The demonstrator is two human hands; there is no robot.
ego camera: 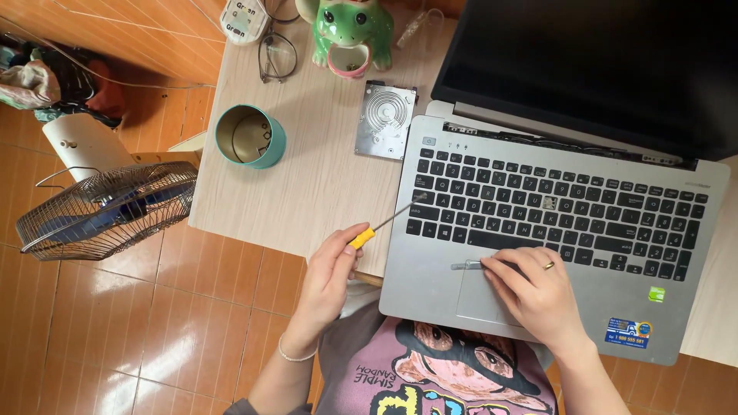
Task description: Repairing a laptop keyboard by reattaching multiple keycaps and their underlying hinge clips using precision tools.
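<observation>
A person's left hand [329, 269] grips a yellow-handled screwdriver [382, 224], its tip at the left edge of an open silver laptop [430, 269] on a pale wooden table [307, 184]. The right hand [534, 292] presses a small metal tool [466, 265] above the touchpad [478, 298]. A bare hard drive [385, 119], teal tin [250, 136] and ceramic frog [352, 31] sit nearby.

The left hand [329, 269] is curled shut in a loose fist, thumb on top, with a thin band on the wrist. The right hand [534, 290] lies flat, palm down, fingers pinched together and pointing left. Both forearms reach up from below.
</observation>
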